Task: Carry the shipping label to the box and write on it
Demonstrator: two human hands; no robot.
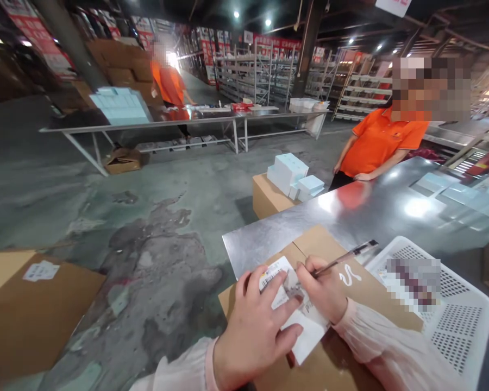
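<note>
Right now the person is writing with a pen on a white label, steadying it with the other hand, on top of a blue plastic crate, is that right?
Not quite. The head view shows the right hand writing with the pen on the white label, steadied by the left hand, but it lies on a brown cardboard box, not a blue crate.

Under your hands lies a matt brown cardboard box [334,347] bearing a smooth white paper label [299,326]. Your pen [344,256] looks like glossy plastic. The table [391,209] is polished metal, mirror-bright. Beside it sits a perforated white plastic basket [452,320]. The concrete floor [146,217] is rough and stained.
</note>
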